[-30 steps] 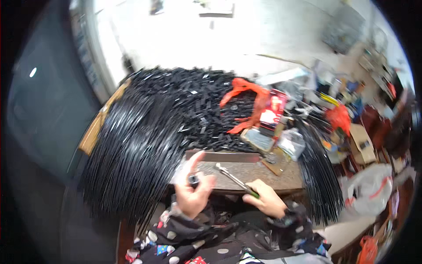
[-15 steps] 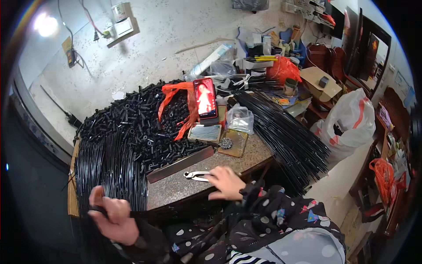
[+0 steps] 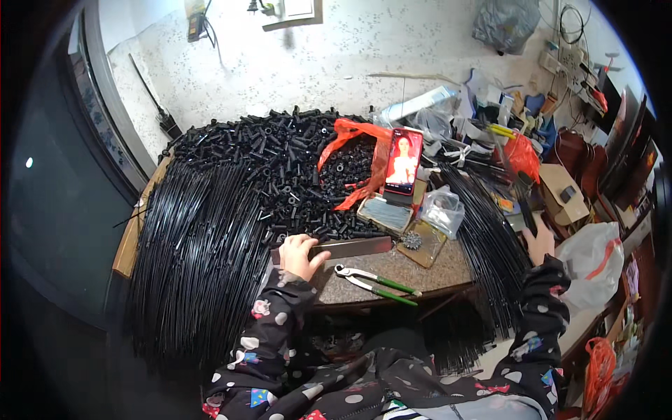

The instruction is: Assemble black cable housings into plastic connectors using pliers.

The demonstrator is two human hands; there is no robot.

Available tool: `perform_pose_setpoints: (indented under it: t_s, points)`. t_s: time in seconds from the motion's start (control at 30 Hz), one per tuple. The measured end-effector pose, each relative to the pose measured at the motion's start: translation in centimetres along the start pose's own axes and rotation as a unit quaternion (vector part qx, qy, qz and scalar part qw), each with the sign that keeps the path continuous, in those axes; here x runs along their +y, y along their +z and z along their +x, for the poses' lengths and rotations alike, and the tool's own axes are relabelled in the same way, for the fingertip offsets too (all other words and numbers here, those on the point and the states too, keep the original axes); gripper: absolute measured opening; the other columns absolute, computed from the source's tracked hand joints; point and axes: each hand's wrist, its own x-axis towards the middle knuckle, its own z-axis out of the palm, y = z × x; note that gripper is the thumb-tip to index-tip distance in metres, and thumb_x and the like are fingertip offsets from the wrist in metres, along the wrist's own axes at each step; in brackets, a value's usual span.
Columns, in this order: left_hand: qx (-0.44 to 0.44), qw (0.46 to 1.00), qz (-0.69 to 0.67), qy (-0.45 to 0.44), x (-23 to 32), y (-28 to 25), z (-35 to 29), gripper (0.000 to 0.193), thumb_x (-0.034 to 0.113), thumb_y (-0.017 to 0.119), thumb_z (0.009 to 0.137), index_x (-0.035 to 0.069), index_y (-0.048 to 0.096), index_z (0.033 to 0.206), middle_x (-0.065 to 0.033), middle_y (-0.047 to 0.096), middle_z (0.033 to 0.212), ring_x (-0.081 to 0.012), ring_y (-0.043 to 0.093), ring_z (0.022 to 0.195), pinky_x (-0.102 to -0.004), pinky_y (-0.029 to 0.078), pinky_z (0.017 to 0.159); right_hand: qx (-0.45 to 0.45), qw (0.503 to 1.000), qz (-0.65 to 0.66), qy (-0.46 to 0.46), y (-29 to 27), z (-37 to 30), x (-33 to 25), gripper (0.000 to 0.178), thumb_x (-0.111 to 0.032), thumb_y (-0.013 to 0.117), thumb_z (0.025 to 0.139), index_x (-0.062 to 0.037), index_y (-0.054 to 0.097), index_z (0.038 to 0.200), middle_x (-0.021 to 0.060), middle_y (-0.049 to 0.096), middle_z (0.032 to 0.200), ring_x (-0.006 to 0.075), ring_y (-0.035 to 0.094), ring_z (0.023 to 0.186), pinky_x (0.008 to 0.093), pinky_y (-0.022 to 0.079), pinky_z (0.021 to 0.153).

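Note:
My left hand (image 3: 299, 257) lies over the left end of a long, flat metal bar (image 3: 357, 247) along the worktop, its thumb spread to the right. At the right, my right hand (image 3: 539, 241) is closed round a long, dark-handled tool (image 3: 529, 218); its kind is hard to make out. Pincers with green handles (image 3: 378, 282) lie on the worktop between my hands, jaws toward my left hand. Left of my left hand spreads a thick bundle of thin black rods (image 3: 203, 259). Another bundle of black rods (image 3: 483, 245) lies just left of my right hand.
Black tubular fittings (image 3: 259, 150) are heaped at the back. A red plastic bag (image 3: 380, 164) with small parts and a lit phone (image 3: 404, 161) stand beside them. A tray of thin pins (image 3: 385, 212), a toothed metal wheel (image 3: 411, 241) and a clear bag (image 3: 442, 212) lie mid-right. A white sack (image 3: 595, 262) stands far right.
My left hand has moved onto the metal bar from in front of the rods. My right hand has left the pincers and reached right, closing on the dark-handled tool. The view has shifted.

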Motion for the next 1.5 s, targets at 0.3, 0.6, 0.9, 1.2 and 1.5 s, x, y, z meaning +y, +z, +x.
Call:
perform_pose_setpoints:
  t_s: [0.3,0.6,0.9,1.2,1.5]
  points:
    - [-0.035,0.999,0.032,-0.017,-2.3,2.3,0.2,0.038,0.035,0.075,0.055,0.010,0.062,0.081,-0.0032,0.053,0.087,-0.0250,0.046,0.090,-0.0378,0.037,0.076,-0.223,0.969,0.088,0.064,9.2,-1.2,11.2,0.066,-0.045,0.053,0.081,-0.0055,0.034,0.130,0.0219,0.038,0.129,0.0328,0.037,0.120,0.0333,0.027,0.100]
    - [-0.041,0.999,0.014,-0.025,-2.3,2.5,0.8,0.037,0.032,0.076,0.057,0.008,0.061,0.082,-0.0054,0.051,0.089,-0.0252,0.046,0.089,-0.0384,0.036,0.079,-0.213,0.971,-0.023,0.106,10.1,-2.3,10.0,0.068,-0.056,0.041,0.082,-0.0172,0.025,0.136,0.0189,0.039,0.129,0.0366,0.037,0.118,0.0388,0.031,0.097]
    - [0.140,0.950,0.248,-0.125,-6.1,-9.2,-2.1,0.012,0.011,0.058,0.073,0.006,0.062,0.083,-0.0068,0.060,0.082,-0.0262,0.051,0.094,-0.0475,0.031,0.093,-0.155,0.975,-0.149,-0.061,6.1,-1.4,1.2,0.054,-0.034,0.055,0.081,0.0005,0.043,0.121,0.0214,0.040,0.126,0.0357,0.038,0.116,0.0399,0.029,0.098]
    - [-0.021,0.799,0.494,-0.342,-13.2,-12.3,-6.6,0.014,0.012,0.049,0.076,0.007,0.051,0.089,-0.0075,0.048,0.090,-0.0238,0.049,0.086,-0.0351,0.045,0.067,-0.419,0.829,0.099,-0.358,10.0,-6.2,-19.2,0.046,-0.022,0.064,0.073,-0.0021,0.050,0.113,0.0183,0.049,0.118,0.0329,0.044,0.112,0.0382,0.036,0.094]
    - [-0.013,0.828,0.482,-0.287,-15.6,-12.3,-2.5,0.028,0.022,0.053,0.077,0.004,0.052,0.098,-0.0075,0.048,0.096,-0.0212,0.047,0.088,-0.0339,0.044,0.065,-0.224,0.852,0.143,-0.452,18.9,-11.2,-21.4,0.031,-0.006,0.058,0.073,-0.0072,0.056,0.105,0.0085,0.051,0.116,0.0288,0.047,0.105,0.0384,0.039,0.084]
